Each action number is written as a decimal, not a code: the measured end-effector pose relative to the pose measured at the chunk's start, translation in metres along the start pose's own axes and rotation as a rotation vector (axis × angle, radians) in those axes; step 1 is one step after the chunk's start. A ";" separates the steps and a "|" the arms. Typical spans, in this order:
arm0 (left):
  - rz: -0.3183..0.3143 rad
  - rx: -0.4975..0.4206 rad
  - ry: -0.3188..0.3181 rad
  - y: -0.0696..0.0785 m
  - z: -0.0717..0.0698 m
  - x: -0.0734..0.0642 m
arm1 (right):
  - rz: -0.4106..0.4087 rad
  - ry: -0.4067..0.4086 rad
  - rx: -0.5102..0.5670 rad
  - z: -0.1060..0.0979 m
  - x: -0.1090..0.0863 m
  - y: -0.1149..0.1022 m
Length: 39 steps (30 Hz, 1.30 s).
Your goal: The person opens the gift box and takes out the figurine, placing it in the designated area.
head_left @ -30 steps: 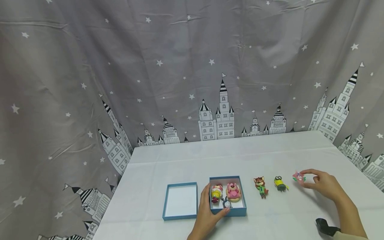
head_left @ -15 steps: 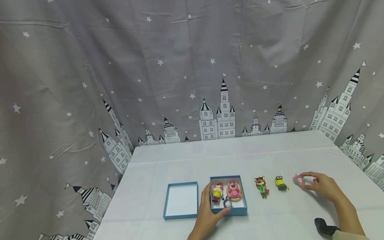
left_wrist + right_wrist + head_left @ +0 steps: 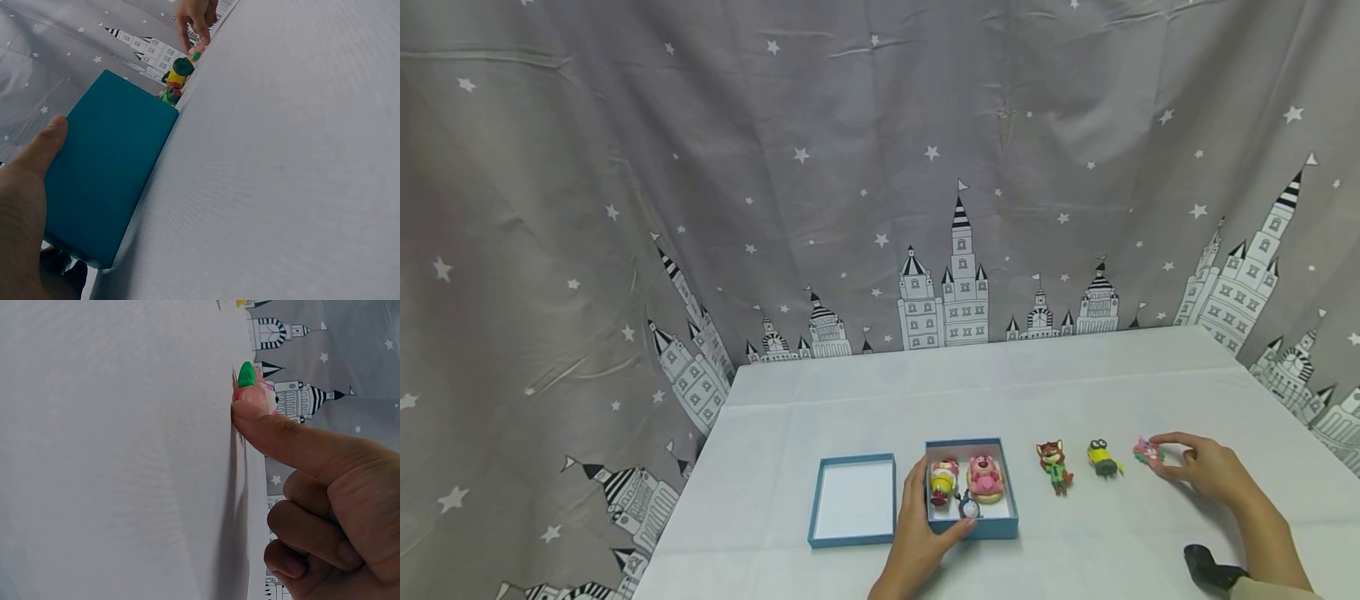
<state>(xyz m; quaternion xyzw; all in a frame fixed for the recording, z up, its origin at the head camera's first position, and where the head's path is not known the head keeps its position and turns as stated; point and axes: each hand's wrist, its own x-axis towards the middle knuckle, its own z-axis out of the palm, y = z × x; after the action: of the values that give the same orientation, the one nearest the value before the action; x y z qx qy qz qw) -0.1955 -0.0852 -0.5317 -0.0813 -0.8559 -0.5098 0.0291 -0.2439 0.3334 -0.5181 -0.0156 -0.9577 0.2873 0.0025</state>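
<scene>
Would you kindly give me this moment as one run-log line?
left hand: holds blue box | right hand: pinches pink figure | table: fox figure, yellow figure

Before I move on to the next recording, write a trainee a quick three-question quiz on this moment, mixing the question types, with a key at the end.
1. True or false: in the head view, the yellow figure lies between the fox figure and the pink-and-green figure.

2. How many figures lie in the blue box that the left hand grips?

3. Which of these does the right hand pinch?
A) the fox figure
B) the yellow figure
C) the pink-and-green figure

Key: 1. True. 2. Three. 3. C.
</scene>
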 end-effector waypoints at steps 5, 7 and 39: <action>0.008 0.006 -0.001 0.000 0.000 0.000 | -0.005 0.013 0.003 0.001 0.000 0.001; 0.008 0.007 -0.002 0.000 0.000 0.000 | -0.016 0.022 0.002 0.002 -0.001 0.001; 0.000 0.009 -0.004 0.002 -0.001 0.000 | -0.149 0.357 0.061 0.058 0.050 -0.045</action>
<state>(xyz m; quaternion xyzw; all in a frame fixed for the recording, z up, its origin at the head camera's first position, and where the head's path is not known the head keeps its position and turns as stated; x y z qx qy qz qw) -0.1949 -0.0852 -0.5295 -0.0822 -0.8583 -0.5057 0.0278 -0.2954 0.2659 -0.5420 0.0047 -0.9314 0.3079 0.1940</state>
